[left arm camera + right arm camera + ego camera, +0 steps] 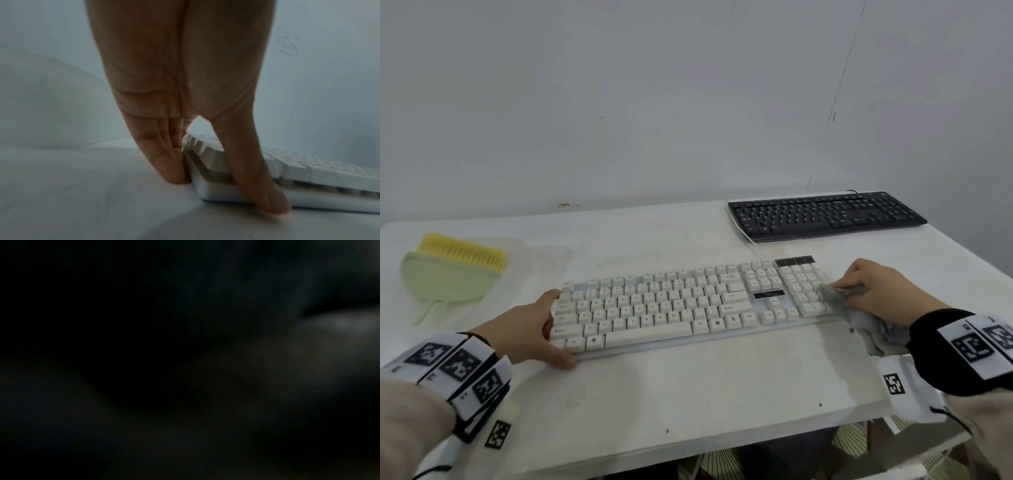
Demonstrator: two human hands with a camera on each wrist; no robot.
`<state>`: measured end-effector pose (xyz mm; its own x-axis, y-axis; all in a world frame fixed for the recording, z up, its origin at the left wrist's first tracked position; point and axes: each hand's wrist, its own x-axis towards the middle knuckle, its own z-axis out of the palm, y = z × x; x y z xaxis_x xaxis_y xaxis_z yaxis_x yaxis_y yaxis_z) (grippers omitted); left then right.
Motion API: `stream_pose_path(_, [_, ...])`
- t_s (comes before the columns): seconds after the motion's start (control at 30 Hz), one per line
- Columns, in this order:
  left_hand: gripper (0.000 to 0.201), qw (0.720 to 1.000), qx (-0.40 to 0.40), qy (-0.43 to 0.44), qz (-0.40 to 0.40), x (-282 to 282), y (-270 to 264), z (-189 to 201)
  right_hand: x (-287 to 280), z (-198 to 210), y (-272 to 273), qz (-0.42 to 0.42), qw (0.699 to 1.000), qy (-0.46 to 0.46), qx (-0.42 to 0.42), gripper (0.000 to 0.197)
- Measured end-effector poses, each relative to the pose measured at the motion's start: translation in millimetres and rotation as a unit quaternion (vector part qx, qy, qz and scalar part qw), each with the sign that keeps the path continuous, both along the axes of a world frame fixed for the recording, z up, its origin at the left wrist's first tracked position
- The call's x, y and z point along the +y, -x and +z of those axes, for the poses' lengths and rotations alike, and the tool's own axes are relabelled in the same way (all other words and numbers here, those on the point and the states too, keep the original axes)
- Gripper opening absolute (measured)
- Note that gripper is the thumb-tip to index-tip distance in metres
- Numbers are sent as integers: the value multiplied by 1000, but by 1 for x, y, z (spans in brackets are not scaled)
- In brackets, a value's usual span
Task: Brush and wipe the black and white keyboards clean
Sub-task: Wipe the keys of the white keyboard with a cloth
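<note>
Fingers [168, 164] against white table [688, 387]

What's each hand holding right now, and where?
Right hand grips a bunched grey cloth on the white keyboard's numpad. Left hand braces that keyboard's left end, fingers straight.

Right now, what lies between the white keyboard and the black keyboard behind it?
Mostly bare table. The head view shows only a thin white cable crossing the gap from the white keyboard toward the black keyboard, passing its left end.
</note>
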<state>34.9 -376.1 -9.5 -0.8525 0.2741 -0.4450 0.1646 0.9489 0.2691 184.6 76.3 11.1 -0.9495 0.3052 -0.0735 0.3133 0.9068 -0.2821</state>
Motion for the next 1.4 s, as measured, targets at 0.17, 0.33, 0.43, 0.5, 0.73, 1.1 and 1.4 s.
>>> stream_pose_path(0.17, [128,1000,2,-5,4,0,-2,0,6,5,-3,-23,999,-35,-35,18])
stream_pose_path(0.33, [124,1000,6,-6,1,2,-5,3,-40,10,10,26,998,8,49,22])
stream_pose_path(0.43, [122,1000,8,-9,-4,3,-6,5,-108,13,29,136,985,62,87,23])
stream_pose_path(0.5, [118,1000,11,-17,-7,4,-8,5,-158,11,43,219,968,92,82,23])
stream_pose_path(0.73, [104,999,15,-28,-32,-1,-7,6,-290,3,89,324,937,119,56,30])
stream_pose_path(1.1, [93,997,10,-48,-58,-4,-5,8,-326,-25,86,332,936,-111,-4,53])
stream_pose_path(1.4, [97,998,-1,-34,-52,-5,0,8,-326,-53,83,239,955,-162,66,58])
